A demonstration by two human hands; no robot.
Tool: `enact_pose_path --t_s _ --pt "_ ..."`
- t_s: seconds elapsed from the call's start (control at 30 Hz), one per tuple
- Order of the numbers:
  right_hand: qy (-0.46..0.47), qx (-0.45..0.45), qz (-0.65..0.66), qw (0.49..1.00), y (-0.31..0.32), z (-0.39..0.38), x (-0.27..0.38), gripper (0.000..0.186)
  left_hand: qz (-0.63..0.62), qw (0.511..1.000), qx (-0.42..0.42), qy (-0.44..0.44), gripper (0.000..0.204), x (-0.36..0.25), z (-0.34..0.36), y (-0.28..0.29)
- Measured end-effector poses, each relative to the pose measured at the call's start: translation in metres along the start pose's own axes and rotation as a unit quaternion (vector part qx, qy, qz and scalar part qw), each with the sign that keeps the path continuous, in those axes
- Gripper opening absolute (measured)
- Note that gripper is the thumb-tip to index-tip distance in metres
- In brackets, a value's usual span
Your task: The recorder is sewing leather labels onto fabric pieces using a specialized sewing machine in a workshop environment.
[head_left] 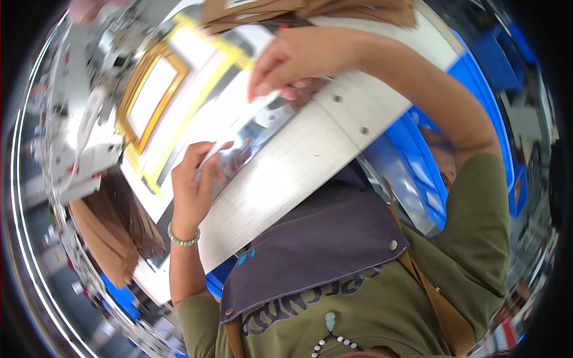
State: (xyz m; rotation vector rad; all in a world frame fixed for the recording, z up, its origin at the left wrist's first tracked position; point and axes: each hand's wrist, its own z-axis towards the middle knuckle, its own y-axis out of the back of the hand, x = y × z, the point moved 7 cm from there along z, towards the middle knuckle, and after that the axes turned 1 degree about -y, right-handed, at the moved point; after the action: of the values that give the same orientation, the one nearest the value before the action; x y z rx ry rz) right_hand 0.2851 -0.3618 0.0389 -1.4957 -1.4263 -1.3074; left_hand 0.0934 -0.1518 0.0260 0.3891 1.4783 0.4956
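My left hand [194,179], a beaded bracelet at its wrist, has thumb and fingers closed on the near-left end of a thin white sheet [242,122]. At the sheet's far-right end, the fingers of my right hand [292,59] are bent together and pinch it; their tips are slightly blurred. Just below the sheet lies a shiny, mirror-like metal plate [253,140] that reflects the hands. Beyond it is a white template board [206,89] edged with yellow tape, carrying a gold-yellow rectangular frame [127,113].
A sewing machine [89,119] stands at the left. Brown fabric hangs over the left table edge [110,232], and more brown fabric [352,12] lies at the far side. Blue bins [427,173] stand on the right. The pale table [310,149] has screws in its top.
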Motion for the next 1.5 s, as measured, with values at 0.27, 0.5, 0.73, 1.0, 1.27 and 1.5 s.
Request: enact_pose_path --t_s 0.27,0.5,0.73,1.0,1.27,1.5 --pt "-0.026 -0.030 0.247 0.968 -0.036 0.086 -0.022 0.037 -0.102 0.970 -0.090 0.202 0.019 0.063 -0.024 0.048" --pt "-0.075 -0.193 0.320 0.925 -0.039 0.144 -0.019 0.037 -0.064 0.954 -0.189 0.223 0.036 0.119 -0.016 0.113" --pt "-0.031 -0.188 0.243 0.951 -0.025 0.135 -0.007 0.039 0.372 0.907 -0.172 0.093 0.043 0.067 -0.005 0.123" --pt "0.079 0.087 -0.024 0.993 -0.076 0.123 0.077 0.031 0.000 0.996 -0.075 -0.043 0.096 0.004 0.018 0.048" --pt "0.131 -0.090 -0.164 0.973 -0.051 0.174 0.061 0.028 0.100 0.984 -0.148 -0.002 0.049 0.060 0.011 0.111" --pt "0.267 -0.241 -0.289 0.887 -0.019 0.138 0.046 0.026 0.372 0.923 -0.095 -0.001 0.069 0.080 -0.006 0.110"
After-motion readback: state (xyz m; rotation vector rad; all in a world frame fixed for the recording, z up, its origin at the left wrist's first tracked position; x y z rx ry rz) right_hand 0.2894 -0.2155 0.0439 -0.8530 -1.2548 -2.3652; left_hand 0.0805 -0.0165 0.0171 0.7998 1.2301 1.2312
